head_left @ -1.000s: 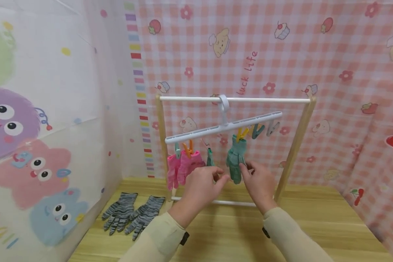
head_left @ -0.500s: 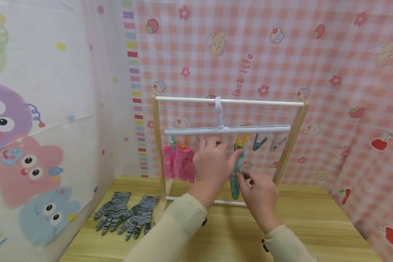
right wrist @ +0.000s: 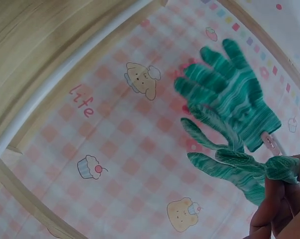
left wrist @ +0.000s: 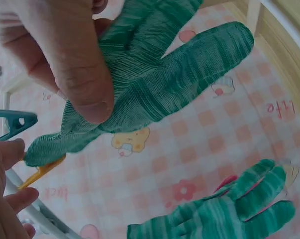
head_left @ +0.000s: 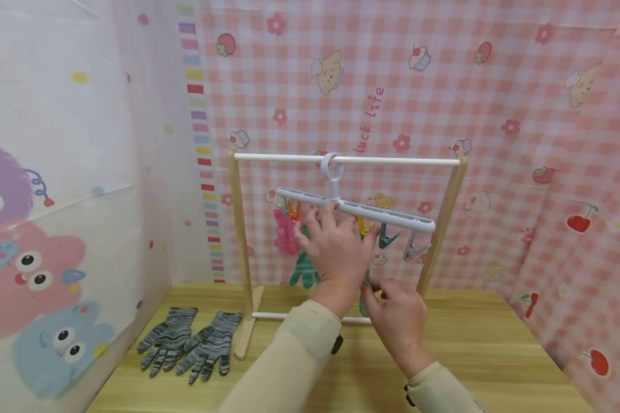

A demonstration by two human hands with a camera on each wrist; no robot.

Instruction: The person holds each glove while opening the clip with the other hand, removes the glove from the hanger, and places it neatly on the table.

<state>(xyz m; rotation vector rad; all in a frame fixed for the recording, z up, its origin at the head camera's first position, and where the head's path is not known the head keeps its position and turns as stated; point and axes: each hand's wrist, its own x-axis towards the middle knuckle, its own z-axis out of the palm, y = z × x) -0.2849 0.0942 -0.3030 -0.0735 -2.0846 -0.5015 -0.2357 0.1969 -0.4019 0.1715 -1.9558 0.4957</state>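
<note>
Head view: your right hand (head_left: 396,312) is pinching a probably soft, light green glove (head_left: 364,304), best held at its cuff (left wrist: 43,149), your left hand (head_left: 337,246) splayed.

Green gloves (right wrist: 228,92) bear lighter and darker streaks, grey gloves (head_left: 210,345) bear black stripes, and pink gloves (head_left: 287,236) show a bright shade. The hanger (head_left: 392,217) is bluish white; its clips (left wrist: 10,115) include yellow, orange, teal and grey. The backdrop (head_left: 429,109) is pink-and-white check with red strawberries (head_left: 225,44).
</note>
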